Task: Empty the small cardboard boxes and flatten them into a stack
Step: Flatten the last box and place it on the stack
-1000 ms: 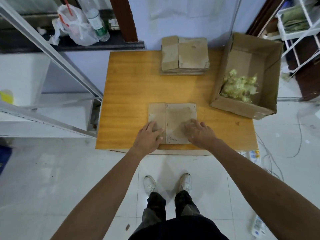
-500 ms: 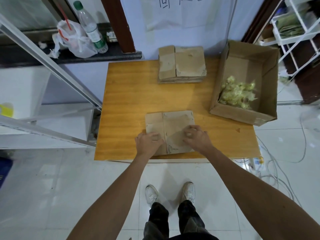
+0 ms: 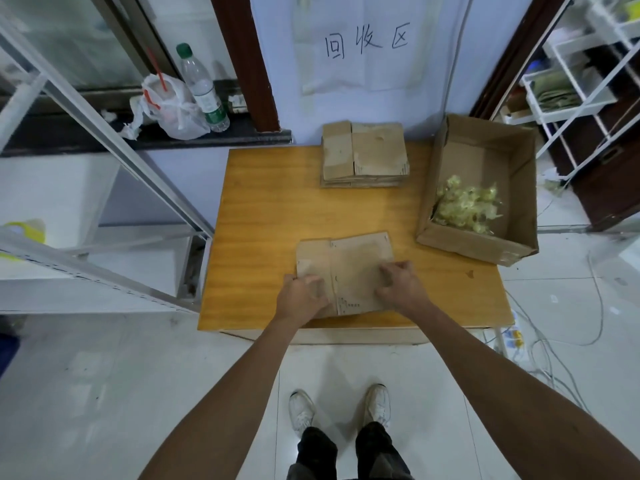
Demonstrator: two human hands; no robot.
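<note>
Gripping the flattened brown cardboard box [image 3: 349,261] at lower centre, the left hand [image 3: 300,296] and right hand [image 3: 399,286] curl round its near corners, apart. Best lift it level (flaps could spring) and square it on the brown flattened-cardboard stack [image 3: 364,157] at upper centre.

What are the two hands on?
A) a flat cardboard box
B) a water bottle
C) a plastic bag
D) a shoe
A: the left hand and the right hand both curl their fingers on the flat cardboard box lying near the front edge of the table.
</note>
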